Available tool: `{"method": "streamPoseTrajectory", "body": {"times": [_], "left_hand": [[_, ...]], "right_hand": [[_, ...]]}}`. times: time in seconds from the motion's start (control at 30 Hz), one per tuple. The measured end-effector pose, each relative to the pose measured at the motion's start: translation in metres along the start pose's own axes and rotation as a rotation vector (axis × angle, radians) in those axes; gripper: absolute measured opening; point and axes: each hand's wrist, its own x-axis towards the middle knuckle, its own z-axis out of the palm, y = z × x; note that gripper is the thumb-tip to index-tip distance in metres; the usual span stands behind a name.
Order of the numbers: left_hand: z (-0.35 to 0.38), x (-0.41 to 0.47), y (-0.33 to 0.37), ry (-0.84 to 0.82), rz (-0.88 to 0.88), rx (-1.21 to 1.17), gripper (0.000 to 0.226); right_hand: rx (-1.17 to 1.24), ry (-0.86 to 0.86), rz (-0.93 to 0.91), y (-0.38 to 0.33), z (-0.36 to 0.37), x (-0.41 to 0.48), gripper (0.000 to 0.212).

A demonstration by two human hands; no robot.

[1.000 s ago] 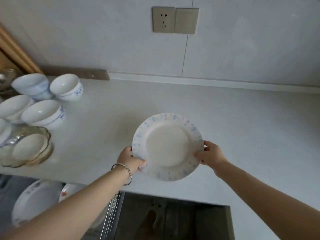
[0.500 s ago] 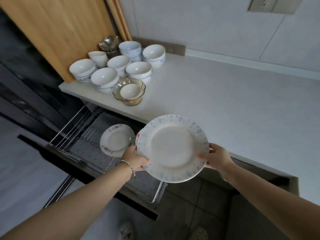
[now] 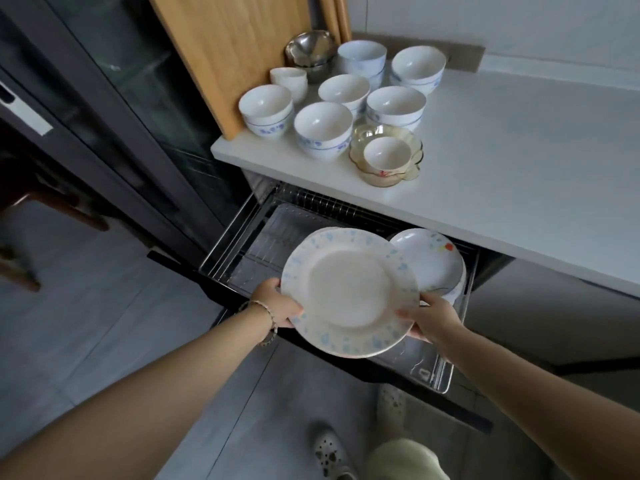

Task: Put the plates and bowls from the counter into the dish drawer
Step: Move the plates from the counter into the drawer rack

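Observation:
I hold a white plate with blue flecks (image 3: 348,292) level above the open dish drawer (image 3: 242,244). My left hand (image 3: 277,301) grips its left rim and my right hand (image 3: 429,315) grips its right rim. Inside the drawer's wire rack a white plate with a red flower (image 3: 431,259) lies to the right, partly hidden behind the held plate. Several white bowls with blue trim (image 3: 323,129) stand grouped at the counter's left end (image 3: 485,161), beside an amber glass dish (image 3: 410,168) holding a small cup.
A wooden board (image 3: 221,50) leans at the counter's left end, with a steel bowl (image 3: 310,51) behind the white bowls. A dark glass-fronted cabinet (image 3: 114,109) stands left of the drawer. My feet in pale clogs (image 3: 329,452) are on the grey tile floor.
The plate has come down off the counter and moved left, now over the open drawer. My view has tilted down, showing the drawer and floor. Both hands keep their grip.

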Motion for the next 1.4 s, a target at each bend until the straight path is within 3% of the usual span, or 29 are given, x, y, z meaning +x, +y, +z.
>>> {"method": "streamPoseTrajectory", "body": {"times": [0.07,0.23,0.43,0.67,0.93,1.13,1.27,1.4], "left_hand": [[-0.013,0.022,0.002,0.011,-0.019,0.022,0.032],[-0.024,0.087,0.003,0.010,-0.045,0.140,0.049],[-0.031,0.175,0.012,0.042,-0.066,0.359,0.033],[-0.015,0.280,0.004,-0.056,-0.142,0.498,0.061],[0.016,0.380,-0.013,-0.108,-0.086,0.723,0.048],[0.037,0.409,-0.011,-0.099,0.005,0.850,0.052],[0.044,0.403,-0.009,-0.119,0.014,0.883,0.055],[0.043,0.403,-0.013,-0.210,0.026,0.763,0.060]], "right_hand": [[-0.012,0.017,0.002,0.000,0.018,0.014,0.045],[-0.015,0.089,0.065,0.007,0.051,0.065,0.043],[-0.003,0.145,0.114,0.002,0.093,0.131,0.048],[0.028,0.304,0.205,0.014,0.128,0.202,0.065],[-0.001,0.510,0.290,0.050,0.160,0.280,0.055],[-0.093,0.715,0.350,0.048,0.178,0.296,0.049],[-0.110,0.770,0.274,0.051,0.180,0.294,0.046],[0.136,0.761,0.408,0.056,0.181,0.291,0.057]]}}
